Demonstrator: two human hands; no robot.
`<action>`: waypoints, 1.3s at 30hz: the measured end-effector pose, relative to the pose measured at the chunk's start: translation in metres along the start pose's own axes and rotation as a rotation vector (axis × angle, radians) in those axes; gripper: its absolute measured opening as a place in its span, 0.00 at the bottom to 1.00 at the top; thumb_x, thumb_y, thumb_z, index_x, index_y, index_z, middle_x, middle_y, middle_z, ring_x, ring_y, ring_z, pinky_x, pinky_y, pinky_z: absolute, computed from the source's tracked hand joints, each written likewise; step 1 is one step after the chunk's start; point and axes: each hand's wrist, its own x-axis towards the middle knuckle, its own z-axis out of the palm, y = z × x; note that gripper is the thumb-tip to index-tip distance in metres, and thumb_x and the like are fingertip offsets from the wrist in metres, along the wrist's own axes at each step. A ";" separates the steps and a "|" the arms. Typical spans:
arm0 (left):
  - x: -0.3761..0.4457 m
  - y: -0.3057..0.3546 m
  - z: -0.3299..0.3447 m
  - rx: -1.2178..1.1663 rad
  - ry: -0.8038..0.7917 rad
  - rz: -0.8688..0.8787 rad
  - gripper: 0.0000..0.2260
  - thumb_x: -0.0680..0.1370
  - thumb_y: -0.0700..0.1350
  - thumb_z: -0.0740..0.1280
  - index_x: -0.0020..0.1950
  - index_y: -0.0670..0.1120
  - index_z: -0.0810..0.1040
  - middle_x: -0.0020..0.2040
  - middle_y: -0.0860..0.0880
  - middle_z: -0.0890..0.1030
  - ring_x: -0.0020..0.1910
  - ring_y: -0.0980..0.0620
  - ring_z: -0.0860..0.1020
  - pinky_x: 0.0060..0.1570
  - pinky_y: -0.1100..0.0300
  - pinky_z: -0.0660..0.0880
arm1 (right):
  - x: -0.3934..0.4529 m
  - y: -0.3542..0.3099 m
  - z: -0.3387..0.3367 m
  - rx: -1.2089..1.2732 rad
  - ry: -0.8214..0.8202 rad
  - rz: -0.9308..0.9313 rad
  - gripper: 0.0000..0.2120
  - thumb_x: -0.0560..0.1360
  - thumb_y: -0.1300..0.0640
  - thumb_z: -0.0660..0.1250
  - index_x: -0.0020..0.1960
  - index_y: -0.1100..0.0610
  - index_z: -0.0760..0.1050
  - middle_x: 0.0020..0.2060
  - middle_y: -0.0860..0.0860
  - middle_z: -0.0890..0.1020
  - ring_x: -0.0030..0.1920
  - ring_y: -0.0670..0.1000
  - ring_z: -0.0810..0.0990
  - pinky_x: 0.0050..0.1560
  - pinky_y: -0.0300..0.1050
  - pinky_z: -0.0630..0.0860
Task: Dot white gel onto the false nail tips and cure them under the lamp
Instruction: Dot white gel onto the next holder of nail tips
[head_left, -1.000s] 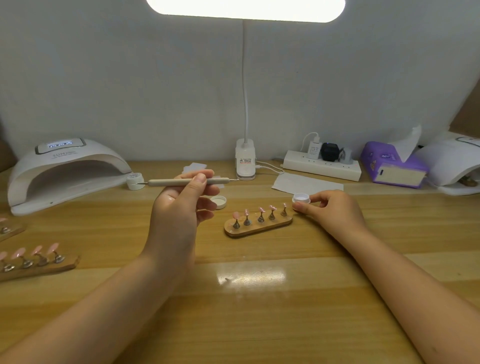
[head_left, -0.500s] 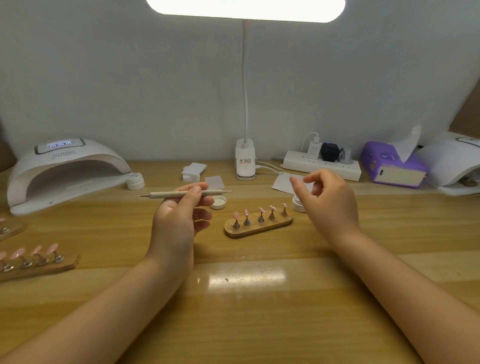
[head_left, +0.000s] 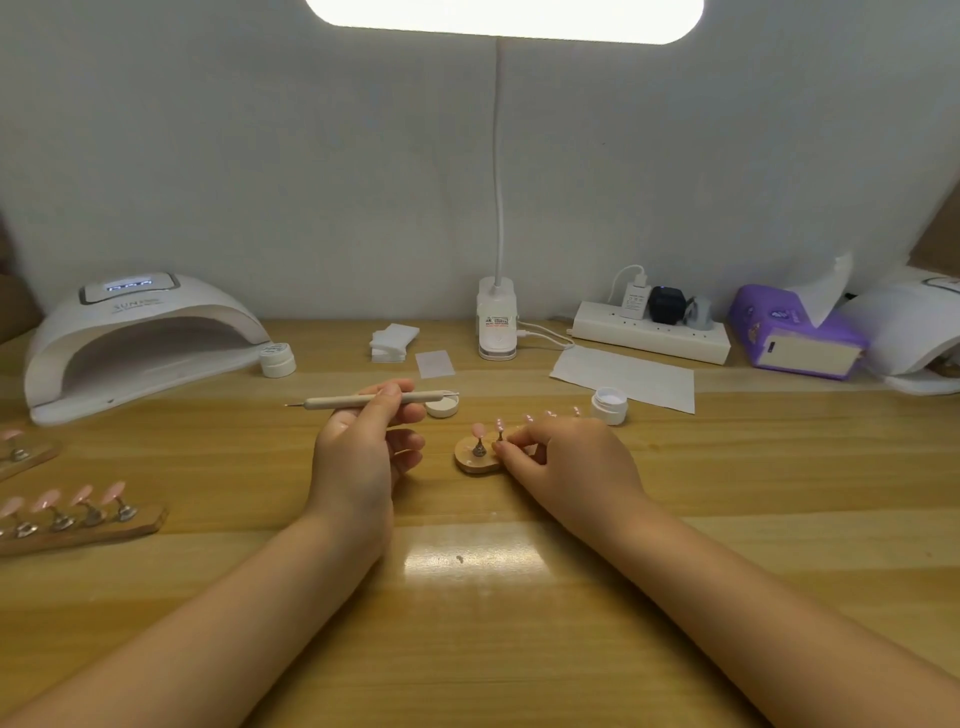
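Note:
My left hand (head_left: 363, 447) pinches a beige dotting pen (head_left: 371, 400) that lies level, with its thin metal tip pointing left. At the table's middle stands a small wooden holder (head_left: 472, 462) with several pink false nail tips (head_left: 479, 430) on metal stands. My right hand (head_left: 566, 457) lies over the holder's right part, fingers curled and gripping it. Only the two leftmost tips show fully. An open jar of white gel (head_left: 609, 404) sits just behind my right hand, and its lid (head_left: 442, 405) lies behind the pen. The white curing lamp (head_left: 135, 338) stands at the back left.
Two more wooden holders of pink tips (head_left: 78, 514) lie at the left edge. A closed white jar (head_left: 278, 358) sits by the lamp's mouth. Wipes (head_left: 395, 340), a paper sheet (head_left: 623, 376), a desk lamp base (head_left: 497, 319), a power strip (head_left: 652, 332) and a purple tissue pack (head_left: 795, 332) line the back.
My right hand let go of the gel jar, rose, then came down onto the nail holder. My left hand with the pen drifted slightly down and toward me.

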 end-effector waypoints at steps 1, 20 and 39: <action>0.000 0.000 0.000 -0.002 -0.001 0.001 0.09 0.81 0.45 0.62 0.47 0.49 0.81 0.32 0.54 0.80 0.29 0.57 0.75 0.31 0.63 0.72 | 0.001 0.000 0.001 -0.008 -0.015 0.002 0.13 0.77 0.42 0.62 0.52 0.45 0.82 0.41 0.46 0.82 0.44 0.48 0.78 0.43 0.43 0.74; 0.003 0.002 0.001 -0.047 0.042 -0.027 0.09 0.81 0.46 0.62 0.46 0.48 0.81 0.31 0.54 0.80 0.28 0.57 0.75 0.29 0.63 0.73 | -0.007 -0.007 -0.009 0.100 0.129 -0.158 0.10 0.78 0.49 0.63 0.49 0.50 0.83 0.38 0.45 0.83 0.38 0.46 0.78 0.42 0.49 0.76; -0.040 0.031 0.019 0.343 -0.266 0.806 0.04 0.78 0.50 0.59 0.48 0.55 0.74 0.38 0.56 0.79 0.38 0.56 0.78 0.41 0.66 0.74 | -0.005 -0.028 -0.034 0.495 0.341 -0.282 0.06 0.76 0.54 0.68 0.49 0.54 0.82 0.36 0.41 0.80 0.33 0.46 0.79 0.34 0.44 0.77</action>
